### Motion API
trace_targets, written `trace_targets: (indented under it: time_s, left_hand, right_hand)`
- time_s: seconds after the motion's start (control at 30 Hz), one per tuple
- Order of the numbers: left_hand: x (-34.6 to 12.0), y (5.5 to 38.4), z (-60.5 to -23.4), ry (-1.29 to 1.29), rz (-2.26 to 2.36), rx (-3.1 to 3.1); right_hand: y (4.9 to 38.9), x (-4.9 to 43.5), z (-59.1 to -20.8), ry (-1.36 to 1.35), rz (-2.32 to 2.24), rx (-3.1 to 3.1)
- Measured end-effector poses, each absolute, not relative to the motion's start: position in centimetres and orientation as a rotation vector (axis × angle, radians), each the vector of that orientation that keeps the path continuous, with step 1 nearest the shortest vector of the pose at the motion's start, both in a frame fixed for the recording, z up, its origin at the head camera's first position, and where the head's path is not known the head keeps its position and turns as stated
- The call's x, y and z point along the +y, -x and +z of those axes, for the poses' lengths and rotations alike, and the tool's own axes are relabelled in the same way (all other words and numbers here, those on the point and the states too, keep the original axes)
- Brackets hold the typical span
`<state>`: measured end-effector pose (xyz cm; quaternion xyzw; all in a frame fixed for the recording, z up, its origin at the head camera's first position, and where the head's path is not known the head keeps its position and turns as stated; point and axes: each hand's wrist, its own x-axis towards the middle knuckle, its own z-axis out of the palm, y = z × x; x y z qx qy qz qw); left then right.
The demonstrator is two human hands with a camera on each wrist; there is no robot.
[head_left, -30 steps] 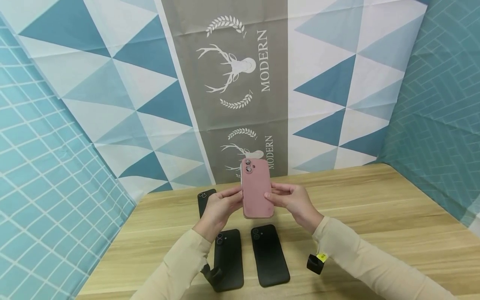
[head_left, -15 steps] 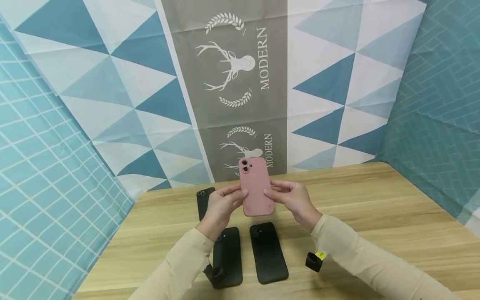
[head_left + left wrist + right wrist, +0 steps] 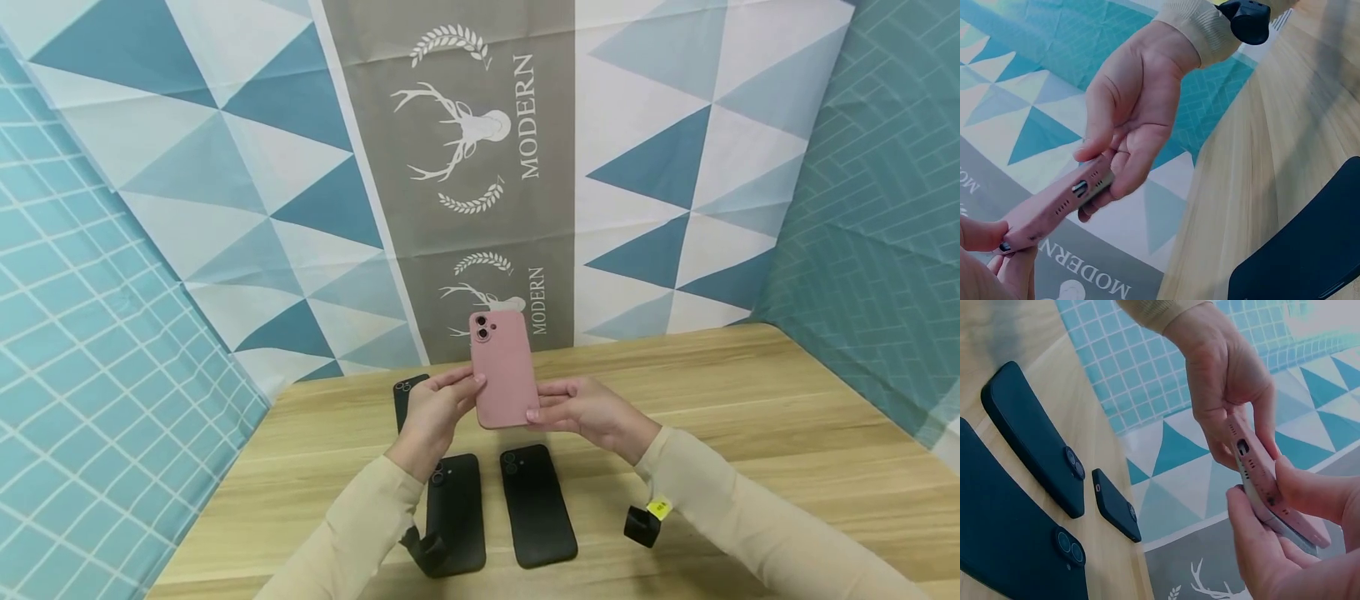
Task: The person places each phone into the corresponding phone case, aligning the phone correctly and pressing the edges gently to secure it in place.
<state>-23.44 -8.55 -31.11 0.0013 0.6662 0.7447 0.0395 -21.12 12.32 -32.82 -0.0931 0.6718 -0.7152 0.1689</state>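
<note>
A pink phone case [image 3: 506, 371] with two camera lenses at its upper left is held up over the table, its back toward the head camera. My left hand [image 3: 433, 417] grips its left edge, thumb on the back. On the lower right corner, my right hand [image 3: 600, 414] pinches it between thumb and fingers. The right wrist view shows the case's bottom end with its port opening, and a pale, silvery phone [image 3: 1272, 515] along its other side. That phone's screen side is hidden.
Two black phones, one on the left [image 3: 457, 517] and one on the right [image 3: 538, 506], lie on the wooden table [image 3: 712, 400] below my hands. Behind my left hand lies another black phone [image 3: 405, 400], partly covered. A patterned cloth wall [image 3: 637, 125] rises at the table's back edge.
The pink case has shifted slightly left and up. My left thumb has come onto its back, and my right hand has slid down to its lower right corner. The black phones stay put.
</note>
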Motion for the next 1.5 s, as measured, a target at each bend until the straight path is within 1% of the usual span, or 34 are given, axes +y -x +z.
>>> trace_targets:
  time_s: [0.33, 0.57, 0.77, 1.1, 1.5]
  left_hand:
    - [-9.1, 23.4, -32.3, -0.115, 2.169, 2.043]
    - [-9.8, 22.6, -32.7, -0.325, 2.085, 1.927]
    - [-9.8, 22.1, -32.8, -0.467, 1.935, 1.978]
    - [-9.6, 21.9, -32.9, -0.445, 1.927, 2.078]
    - [-9.6, 22.0, -33.1, -0.430, 1.944, 2.090]
  right_hand:
    - [20.4, 12.5, -33.2, 0.292, -2.039, 1.936]
    - [20.1, 12.6, -33.0, 0.268, -2.104, 1.919]
    - [20.2, 13.0, -32.7, 0.257, -2.096, 1.970]
    - [20.4, 13.2, -33.0, 0.373, -2.048, 2.012]
    - [20.3, 13.0, -33.4, 0.396, -2.041, 2.004]
